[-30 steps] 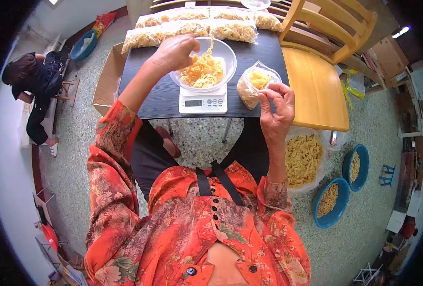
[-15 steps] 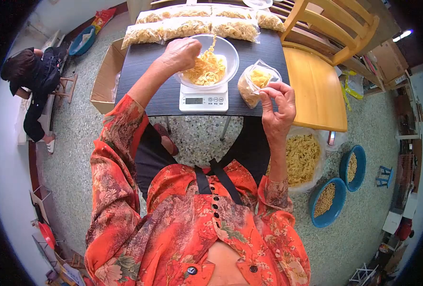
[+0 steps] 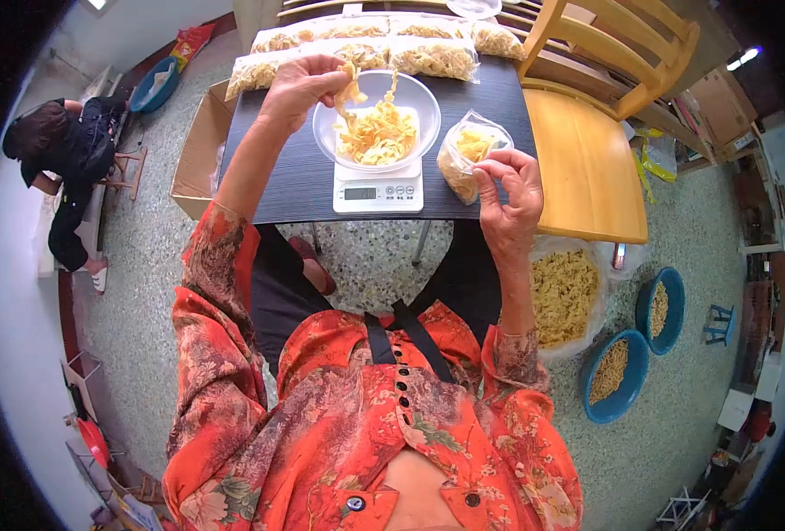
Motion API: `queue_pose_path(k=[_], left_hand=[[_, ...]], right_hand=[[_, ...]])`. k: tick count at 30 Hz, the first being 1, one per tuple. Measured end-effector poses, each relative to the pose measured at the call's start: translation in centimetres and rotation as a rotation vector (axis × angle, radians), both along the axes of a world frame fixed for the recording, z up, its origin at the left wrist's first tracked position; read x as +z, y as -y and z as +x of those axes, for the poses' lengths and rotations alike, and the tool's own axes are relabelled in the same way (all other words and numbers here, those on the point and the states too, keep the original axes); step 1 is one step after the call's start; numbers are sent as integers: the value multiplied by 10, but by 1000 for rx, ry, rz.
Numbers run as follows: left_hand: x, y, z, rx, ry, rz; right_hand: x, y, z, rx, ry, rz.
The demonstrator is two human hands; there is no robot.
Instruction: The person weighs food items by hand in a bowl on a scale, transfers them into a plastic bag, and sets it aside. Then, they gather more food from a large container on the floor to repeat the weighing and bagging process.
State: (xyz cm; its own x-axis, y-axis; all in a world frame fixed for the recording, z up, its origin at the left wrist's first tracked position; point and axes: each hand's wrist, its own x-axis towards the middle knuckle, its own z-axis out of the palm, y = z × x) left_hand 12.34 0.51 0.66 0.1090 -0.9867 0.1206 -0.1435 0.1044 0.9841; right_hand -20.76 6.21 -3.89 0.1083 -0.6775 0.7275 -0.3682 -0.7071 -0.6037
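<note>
Pinched in my left hand (image 3: 297, 92) are a few curly yellow strips (image 3: 349, 87), raised over the left rim of a translucent bowl (image 3: 324, 133). More yellow strips (image 3: 381, 137) are heaped in the bowl, one poking up past its far rim. Under the bowl is a white kitchen scale (image 3: 379, 196); its display is too small to read. To the right, a clear plastic bag (image 3: 457, 170) stands with its mouth open, partly filled with the same strips. My right hand (image 3: 511, 202) has its thumb and forefinger closed on the bag's near right edge.
Several filled bags (image 3: 432, 58) line the table's (image 3: 273, 150) far side. A wooden chair (image 3: 591, 168) adjoins it on the right, a cardboard box (image 3: 199, 146) on the left. On the floor are a large bag of strips (image 3: 567, 296) and blue basins (image 3: 637, 389). Another person (image 3: 83, 150) sits far left.
My left hand has moved up and left out of the bowl, now with strips between its fingers. My right hand stays at the bag's edge.
</note>
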Motion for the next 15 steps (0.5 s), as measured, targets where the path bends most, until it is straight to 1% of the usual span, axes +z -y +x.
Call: queue_pose_path(k=[1,2,4,5,7,8,10,11,13,14,15], left_hand=[[-1,0,2,17,-90,34],[-3,0,3,16,-89,33],[-7,2,4,34,-510,99],[-9,4,4,34,-510,99],[-7,8,-4,199,-710,139],[-7,7,-7,198,-711,139],[-2,0,-25,77,-759,40],[0,-2,-37,66,-766,52],[11,-12,-70,-105,-547,12],[12,-18,-91,-112,-492,-31],[12,-23,-109,-146,-369,-83]], right_hand=[[0,0,1,4,-1,-2],[1,0,2,9,-2,-5],[0,2,3,13,7,8],[-1,2,3,20,16,23],[3,1,5,25,5,18],[5,0,6,29,-6,13],[5,2,8,32,-6,11],[3,1,8,38,-7,14],[1,1,9,53,7,37],[1,1,10,84,33,50],[3,0,11,74,11,23]])
